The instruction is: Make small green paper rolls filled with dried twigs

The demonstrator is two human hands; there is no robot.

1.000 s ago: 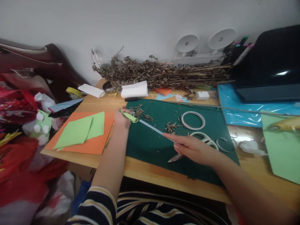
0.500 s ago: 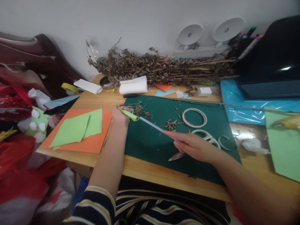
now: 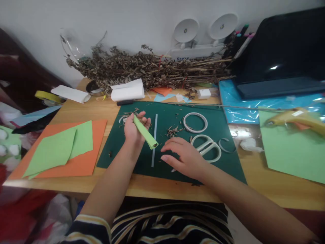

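Observation:
My left hand [image 3: 135,130] grips a rolled tube of green paper [image 3: 145,133], its near end pointing down and right; something brown shows inside that end. Just right of the tube, my right hand [image 3: 183,156] has thumb and fingers apart and holds nothing. On the dark green cutting mat [image 3: 142,166] lies a thin translucent glue stick [image 3: 154,142], partly behind the tube. White-handled scissors [image 3: 207,149] rest beside my right hand, which covers part of them. A roll of white tape [image 3: 195,122] and dry brown plant bits [image 3: 174,131] lie on the mat too.
Dried plant stalks [image 3: 142,67] run along the wall. Green sheets [image 3: 54,145] on orange paper [image 3: 87,166] lie at left. A yellow glue gun [image 3: 297,118] rests on green paper [image 3: 289,152] at right. A white paper roll [image 3: 128,92] stands behind the mat.
My right hand has let go of the glue stick, which now lies on the mat. The green tube has turned its end toward me. The view has shifted right.

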